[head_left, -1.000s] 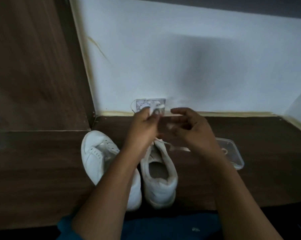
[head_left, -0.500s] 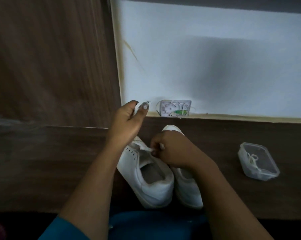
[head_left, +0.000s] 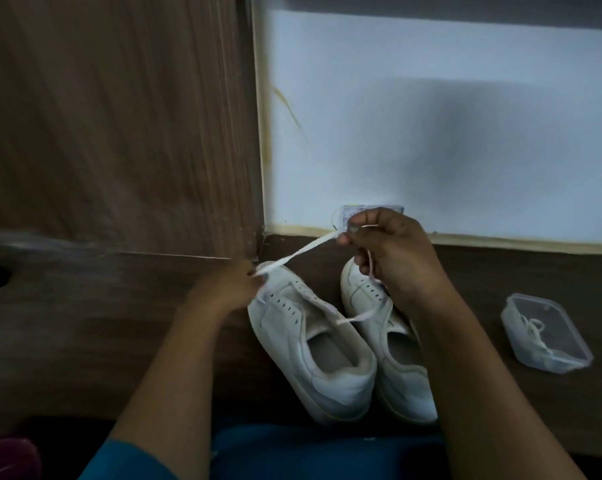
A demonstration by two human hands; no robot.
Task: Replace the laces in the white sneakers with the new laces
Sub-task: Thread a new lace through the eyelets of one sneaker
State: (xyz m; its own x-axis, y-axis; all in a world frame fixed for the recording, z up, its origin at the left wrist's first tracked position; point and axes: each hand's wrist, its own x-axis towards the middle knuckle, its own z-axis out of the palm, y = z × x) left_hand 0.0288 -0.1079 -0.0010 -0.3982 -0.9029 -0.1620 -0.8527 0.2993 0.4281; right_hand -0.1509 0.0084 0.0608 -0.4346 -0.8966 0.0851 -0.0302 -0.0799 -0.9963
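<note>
1. The left hand has its grip pinched narrow on the white lace, right at the toe end of the sneaker on the left. Its fingers hide the front eyelets, so I cannot tell whether the lace is through one.
2. The right hand, above and beyond that sneaker's toe, grips the same lace between thumb and fingertips. The lace runs taut between the two grips with a twist partway along. A free tail drops from the right hand, and its end reaches that sneaker's tongue.
3. The sneaker on the right lies against that sneaker's right flank on the wooden surface, its eyelets bare.
4. Well to the right of that sneaker, a clear plastic container holds a spare lace.
5. As I judge it, the twist could be drawn into an eyelet and sit ropey. A hard pull from the right hand could also slip the lace out of the left pinch or drag the sneaker, since nothing pins it down.
</note>
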